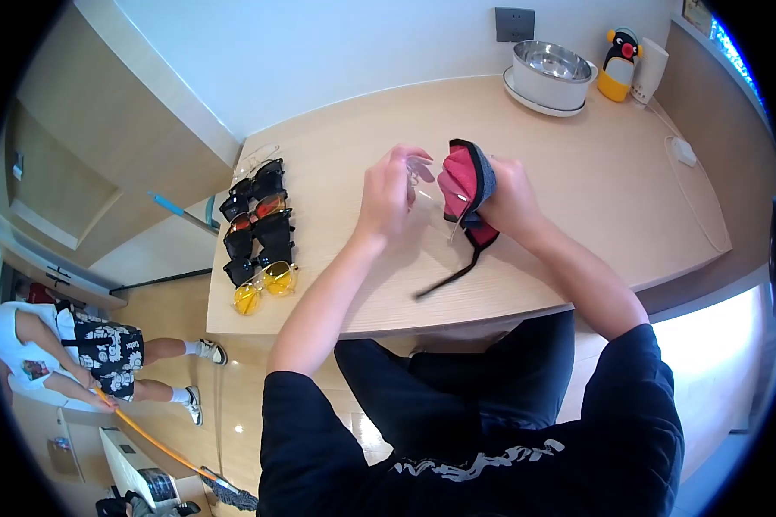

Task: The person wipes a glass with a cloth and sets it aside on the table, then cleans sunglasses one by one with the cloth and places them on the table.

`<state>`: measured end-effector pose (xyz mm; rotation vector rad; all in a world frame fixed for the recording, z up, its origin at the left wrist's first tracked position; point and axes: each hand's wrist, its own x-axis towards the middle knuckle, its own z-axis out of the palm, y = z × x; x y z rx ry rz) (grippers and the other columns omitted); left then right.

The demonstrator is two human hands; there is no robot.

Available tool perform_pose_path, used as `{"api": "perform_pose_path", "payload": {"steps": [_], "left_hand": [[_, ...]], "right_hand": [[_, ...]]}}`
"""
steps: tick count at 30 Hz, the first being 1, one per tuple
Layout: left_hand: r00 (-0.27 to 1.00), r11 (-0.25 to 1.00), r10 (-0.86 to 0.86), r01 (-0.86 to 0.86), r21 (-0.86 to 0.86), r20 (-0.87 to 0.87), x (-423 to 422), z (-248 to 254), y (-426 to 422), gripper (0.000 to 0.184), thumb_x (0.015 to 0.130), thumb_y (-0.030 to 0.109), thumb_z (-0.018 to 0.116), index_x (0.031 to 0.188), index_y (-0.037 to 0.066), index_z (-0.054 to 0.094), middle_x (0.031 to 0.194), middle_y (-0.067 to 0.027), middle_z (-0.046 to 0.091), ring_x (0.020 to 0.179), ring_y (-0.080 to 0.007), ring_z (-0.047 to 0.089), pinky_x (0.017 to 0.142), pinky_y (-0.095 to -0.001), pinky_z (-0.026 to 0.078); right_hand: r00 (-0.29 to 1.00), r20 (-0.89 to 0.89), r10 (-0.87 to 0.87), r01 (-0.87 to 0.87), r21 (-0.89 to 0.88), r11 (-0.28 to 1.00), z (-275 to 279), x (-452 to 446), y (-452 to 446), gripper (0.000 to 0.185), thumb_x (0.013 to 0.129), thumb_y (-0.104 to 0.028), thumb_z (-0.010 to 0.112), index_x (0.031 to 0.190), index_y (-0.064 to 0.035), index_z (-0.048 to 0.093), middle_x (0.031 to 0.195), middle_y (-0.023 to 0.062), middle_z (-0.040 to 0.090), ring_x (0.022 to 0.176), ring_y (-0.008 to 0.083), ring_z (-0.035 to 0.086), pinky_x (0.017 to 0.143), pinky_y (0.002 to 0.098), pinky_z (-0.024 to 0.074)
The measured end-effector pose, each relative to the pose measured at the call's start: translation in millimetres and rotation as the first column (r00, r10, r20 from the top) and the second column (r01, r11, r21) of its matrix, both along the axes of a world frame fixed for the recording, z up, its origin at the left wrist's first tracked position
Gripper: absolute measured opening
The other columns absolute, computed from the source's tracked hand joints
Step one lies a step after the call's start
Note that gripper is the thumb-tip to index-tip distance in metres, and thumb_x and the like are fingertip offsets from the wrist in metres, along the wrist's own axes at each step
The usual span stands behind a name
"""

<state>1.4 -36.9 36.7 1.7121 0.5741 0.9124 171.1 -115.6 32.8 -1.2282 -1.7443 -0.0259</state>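
Note:
Above the middle of the wooden table, my left hand [391,191] has its fingers curled around clear-lensed glasses [415,172]. Just to the right, my right hand [510,196] grips a pouch [462,183] with a red inside, grey outside and black trim. A black strap hangs from the pouch down toward the table's front edge. A thin glasses part shows at the pouch's opening. On the left of the table [336,284], several pairs of glasses lie in a column: clear, black, red-orange, and yellow-lensed ones [265,287] nearest the front edge.
At the back right are a metal-lined bowl [553,71] on a white plate, a penguin figure [619,65] and a white device [650,74] with a cable. A person [103,345] on the left holds an orange-handled mop [159,439]. A wall socket [515,25] is behind.

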Motion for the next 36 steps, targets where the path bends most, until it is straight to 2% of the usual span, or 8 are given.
{"api": "perform_pose_path", "payload": {"steps": [3, 5, 8, 10, 17, 26, 28, 36], "left_hand": [[0.982, 0.965, 0.1, -0.135, 0.226, 0.16, 4.1, -9.1, 1.3, 0.046, 0.093, 0.036, 0.026, 0.096, 0.001, 0.055, 0.077, -0.0072, 0.061, 0.046, -0.0059, 0.041, 0.044, -0.0203, 0.032], [0.909, 0.776, 0.124, -0.339, 0.531, 0.399, 8.1, -7.3, 2.9, 0.045, 0.093, 0.036, 0.026, 0.099, 0.001, 0.053, 0.079, -0.0082, 0.061, 0.046, -0.0053, 0.04, 0.043, -0.0197, 0.03], [0.919, 0.739, 0.063, -0.305, 0.6, 0.389, 1.4, -5.5, 10.8, 0.045, 0.092, 0.035, 0.026, 0.1, 0.0, 0.052, 0.082, -0.0094, 0.062, 0.047, -0.0054, 0.042, 0.043, -0.0194, 0.031], [0.94, 0.846, 0.075, -0.238, 0.478, 0.334, 3.4, -3.0, 6.4, 0.044, 0.092, 0.035, 0.027, 0.1, 0.0, 0.052, 0.083, -0.0097, 0.062, 0.047, -0.0055, 0.043, 0.043, -0.0192, 0.032], [0.993, 0.994, -0.097, 0.101, -0.049, 0.066, 1.4, 11.2, -0.5, 0.036, 0.092, 0.031, 0.037, 0.097, 0.0, 0.054, 0.079, -0.0084, 0.061, 0.037, -0.0062, 0.04, 0.036, -0.0202, 0.034], [0.951, 0.788, 0.026, -0.21, 0.579, 0.309, -1.6, -2.1, 2.2, 0.042, 0.093, 0.036, 0.034, 0.101, -0.002, 0.049, 0.083, -0.0111, 0.061, 0.049, -0.0067, 0.044, 0.045, -0.0209, 0.036], [0.976, 0.803, 0.068, -0.176, 0.57, 0.206, -2.6, 1.1, 4.4, 0.039, 0.092, 0.032, 0.035, 0.1, -0.002, 0.051, 0.083, -0.0103, 0.061, 0.05, -0.0076, 0.046, 0.046, -0.0211, 0.037], [0.987, 0.982, 0.157, -0.158, 0.106, 0.022, 3.2, -6.7, 5.8, 0.038, 0.093, 0.028, 0.031, 0.091, 0.002, 0.058, 0.075, -0.0049, 0.061, 0.056, -0.0075, 0.053, 0.049, -0.0211, 0.039]], "right_hand": [[0.909, -0.405, 0.094, -0.174, -0.167, 0.97, -3.3, -13.6, -0.6, 0.021, 0.068, -0.005, 0.069, 0.084, -0.0024, 0.056, 0.076, 0.0105, 0.06, 0.067, 0.0245, 0.059, 0.06, 0.0328, 0.0479], [0.079, -0.993, -0.09, -0.754, -0.119, 0.646, -0.2, -32.1, -10.4, 0.017, 0.073, -0.005, 0.067, 0.085, -0.0016, 0.056, 0.089, 0.0042, 0.058, 0.073, 0.014, 0.056, 0.064, 0.028, 0.0486], [0.107, -0.989, -0.099, -0.723, -0.146, 0.676, -7.3, -34.0, -2.3, 0.019, 0.072, -0.004, 0.066, 0.089, -0.0016, 0.058, 0.093, 0.0064, 0.059, 0.072, 0.0168, 0.057, 0.064, 0.0274, 0.0477], [0.852, -0.39, 0.35, -0.358, 0.055, 0.932, -11.3, -18.9, 8.4, 0.021, 0.07, -0.004, 0.067, 0.09, -0.003, 0.06, 0.084, 0.0086, 0.06, 0.069, 0.0174, 0.057, 0.063, 0.0298, 0.0471], [1.0, -0.021, 0.006, -0.005, 0.049, 0.999, 2.3, 2.9, 1.5, 0.027, 0.066, -0.006, 0.07, 0.091, -0.002, 0.061, 0.073, 0.0178, 0.06, 0.069, 0.0352, 0.059, 0.059, 0.035, 0.0471], [0.065, -0.996, -0.064, -0.778, -0.091, 0.622, -5.9, -26.2, -0.3, 0.023, 0.075, -0.008, 0.067, 0.095, -0.0037, 0.058, 0.087, 0.0068, 0.059, 0.08, 0.0136, 0.058, 0.068, 0.0258, 0.0481], [0.945, -0.109, 0.308, -0.313, -0.033, 0.949, 0.9, -3.6, 8.5, 0.022, 0.069, -0.007, 0.069, 0.088, -0.0043, 0.06, 0.084, 0.0109, 0.062, 0.073, 0.02, 0.06, 0.062, 0.0289, 0.0481], [0.992, -0.123, -0.002, 0.013, 0.089, 0.996, -7.5, -8.4, 5.9, 0.021, 0.066, -0.002, 0.064, 0.086, -0.0027, 0.058, 0.074, 0.0149, 0.06, 0.069, 0.0322, 0.06, 0.061, 0.0369, 0.0478]]}}
